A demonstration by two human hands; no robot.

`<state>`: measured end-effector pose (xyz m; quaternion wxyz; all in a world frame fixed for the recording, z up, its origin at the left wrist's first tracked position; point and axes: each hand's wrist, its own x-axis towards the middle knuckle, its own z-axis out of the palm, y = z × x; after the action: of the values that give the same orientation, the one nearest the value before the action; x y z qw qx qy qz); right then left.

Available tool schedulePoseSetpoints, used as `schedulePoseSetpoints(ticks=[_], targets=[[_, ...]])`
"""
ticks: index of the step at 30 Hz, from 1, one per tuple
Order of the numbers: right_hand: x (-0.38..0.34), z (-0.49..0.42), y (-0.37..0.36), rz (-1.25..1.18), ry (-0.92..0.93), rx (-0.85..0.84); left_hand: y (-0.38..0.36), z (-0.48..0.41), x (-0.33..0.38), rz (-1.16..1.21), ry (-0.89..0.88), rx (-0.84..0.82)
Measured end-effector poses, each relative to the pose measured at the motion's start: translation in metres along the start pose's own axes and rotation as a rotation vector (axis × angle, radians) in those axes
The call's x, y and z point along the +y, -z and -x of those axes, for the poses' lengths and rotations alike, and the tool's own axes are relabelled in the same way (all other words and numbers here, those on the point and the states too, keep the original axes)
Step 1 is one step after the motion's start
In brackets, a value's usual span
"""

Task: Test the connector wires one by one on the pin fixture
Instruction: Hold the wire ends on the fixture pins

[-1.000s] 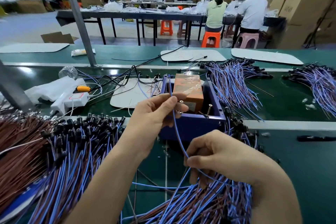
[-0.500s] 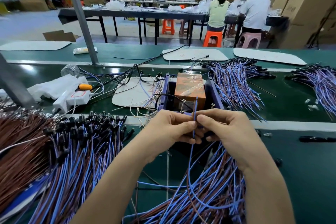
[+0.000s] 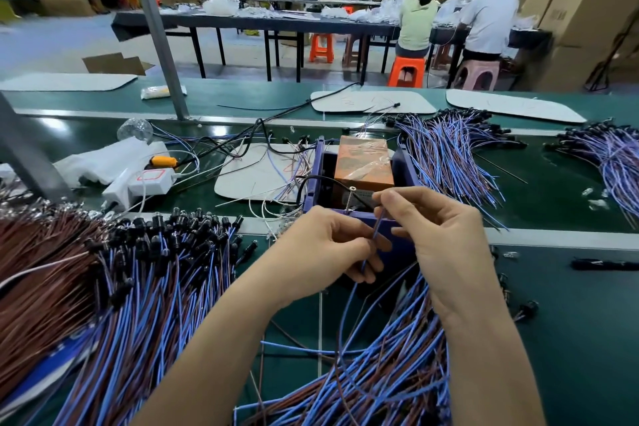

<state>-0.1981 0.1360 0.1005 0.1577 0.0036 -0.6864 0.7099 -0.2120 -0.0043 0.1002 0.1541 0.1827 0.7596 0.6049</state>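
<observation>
Two hands meet just in front of the near wall of the blue pin fixture (image 3: 321,162), and between them we hold one blue connector wire (image 3: 377,225). Our left hand (image 3: 325,249) pinches the wire low down with curled fingers. Our right hand (image 3: 439,235) pinches its upper end between thumb and forefinger, just right of an upright screw pin (image 3: 351,199) at the fixture's near edge. The wire's tip is hidden in the fingers, so we cannot tell whether it touches the pin. Below the left hand the wire drops into the near pile of wires (image 3: 397,356), blue and brown, on the green tabletop (image 3: 570,339). An orange box (image 3: 364,159) sits inside the fixture, beyond the pin. A large left bundle (image 3: 138,287) with black connectors lies to the left, and a far bundle (image 3: 446,152) fans out to the right of the fixture.
</observation>
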Motion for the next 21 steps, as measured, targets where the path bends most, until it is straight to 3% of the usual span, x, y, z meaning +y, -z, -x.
schedulePoseSetpoints(ticks=[8, 15, 21], targets=[[0.000, -0.004, 0.012, -0.058, 0.079, 0.180, 0.003, 0.003, 0.000, -0.041, 0.063, -0.107], [0.004, -0.006, 0.031, 0.242, -0.180, -0.053, 0.008, 0.001, 0.001, 0.230, -0.009, 0.082], [0.003, 0.001, 0.015, 0.175, -0.135, -0.182, 0.000, -0.005, -0.004, 0.264, -0.054, 0.186]])
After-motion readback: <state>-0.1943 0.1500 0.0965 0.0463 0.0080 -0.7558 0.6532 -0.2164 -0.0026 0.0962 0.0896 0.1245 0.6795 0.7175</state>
